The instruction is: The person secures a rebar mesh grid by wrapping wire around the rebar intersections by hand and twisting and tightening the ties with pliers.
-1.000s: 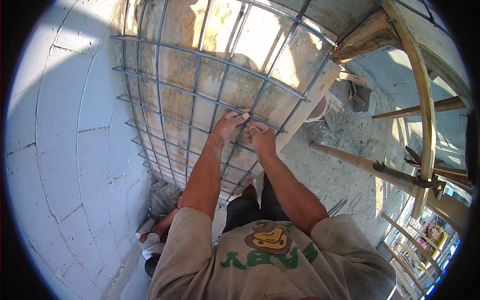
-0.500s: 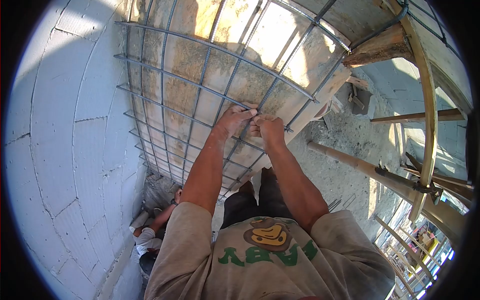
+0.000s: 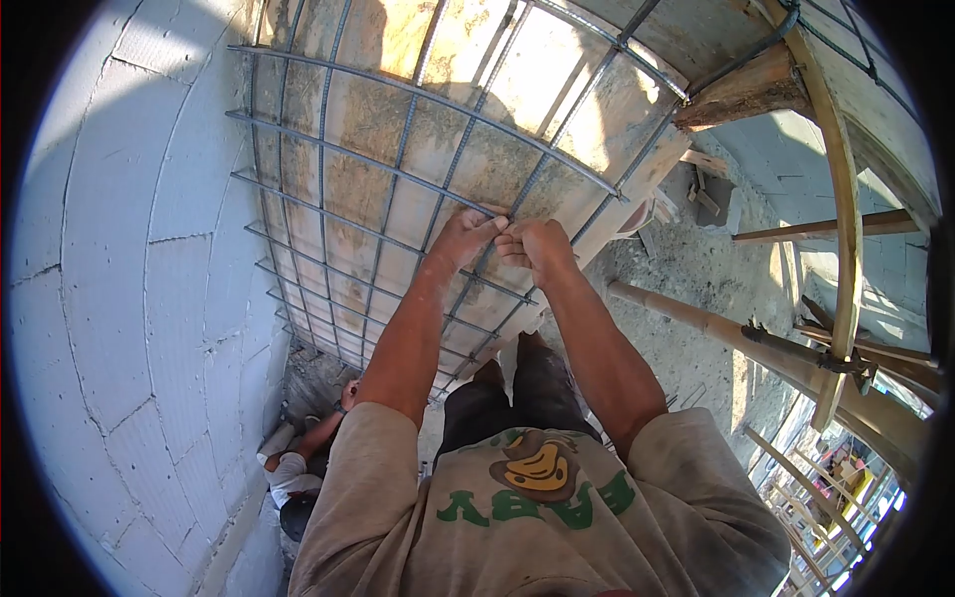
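A grid of steel rebar (image 3: 360,145) lies over a stained board (image 3: 373,40), its ribbed bars crossing in squares. Both hands meet at one crossing near the grid's right side. My left hand (image 3: 465,239) is closed, its thumb and fingertips pinched against the bars there. Just right of it, my right hand (image 3: 535,245) is closed with fingers curled, almost touching the left fingertips. Whatever sits between the fingers of either hand is too small or hidden to make out.
A pale block wall (image 3: 149,298) rises on the left. Low beside it, another person (image 3: 298,478) crouches, an arm reaching toward the grid. On the right are a round pole (image 3: 686,316), a wooden upright (image 3: 846,219) and rough concrete ground (image 3: 686,269).
My right hand has shifted slightly and turned, its elbow swinging outward to the right. My left hand stays pinched at the same rebar crossing.
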### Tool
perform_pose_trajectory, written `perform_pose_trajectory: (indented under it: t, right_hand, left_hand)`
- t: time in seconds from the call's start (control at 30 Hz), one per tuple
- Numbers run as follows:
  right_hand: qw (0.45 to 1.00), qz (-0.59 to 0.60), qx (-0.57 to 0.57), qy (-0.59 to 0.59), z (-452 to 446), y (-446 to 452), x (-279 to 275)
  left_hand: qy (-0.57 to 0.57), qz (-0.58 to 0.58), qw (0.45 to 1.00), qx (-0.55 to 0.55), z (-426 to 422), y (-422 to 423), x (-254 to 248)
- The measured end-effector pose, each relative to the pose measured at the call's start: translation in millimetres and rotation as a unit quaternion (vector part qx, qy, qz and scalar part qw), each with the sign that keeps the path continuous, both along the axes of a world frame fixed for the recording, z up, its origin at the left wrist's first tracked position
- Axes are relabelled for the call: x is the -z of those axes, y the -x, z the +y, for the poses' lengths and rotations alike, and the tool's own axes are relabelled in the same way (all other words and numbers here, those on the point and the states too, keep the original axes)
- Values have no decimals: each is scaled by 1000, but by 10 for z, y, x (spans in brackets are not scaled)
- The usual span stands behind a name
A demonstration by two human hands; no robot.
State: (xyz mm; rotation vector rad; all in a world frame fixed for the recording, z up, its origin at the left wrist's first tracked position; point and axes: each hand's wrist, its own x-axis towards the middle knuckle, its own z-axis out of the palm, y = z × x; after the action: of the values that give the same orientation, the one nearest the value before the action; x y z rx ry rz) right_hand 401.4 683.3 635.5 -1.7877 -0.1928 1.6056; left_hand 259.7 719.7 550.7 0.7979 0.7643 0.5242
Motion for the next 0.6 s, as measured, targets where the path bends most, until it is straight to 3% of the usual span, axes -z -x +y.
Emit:
perform_pose_trajectory:
  t: [0.13,0.23,0.33,0.43,0.6]
  right_hand:
    - [997,-18,17,-71,-216,77,113]
    - [993,-39,17,-111,-304,113,225]
    - [968,-211,-82,-109,-307,135,251]
    - [832,-470,-209,-210,-323,142,338]
    - [763,-549,-308,-147,-250,120,223]
  left_hand:
    - [68,18,995,-75,-150,-63,-68]
    - [51,32,991,-121,-211,-123,-124]
    - [41,85,988,-118,-194,-95,-134]
    - [-45,221,969,-100,-171,-71,-211]
    - [-82,259,957,-98,-170,-93,-250]
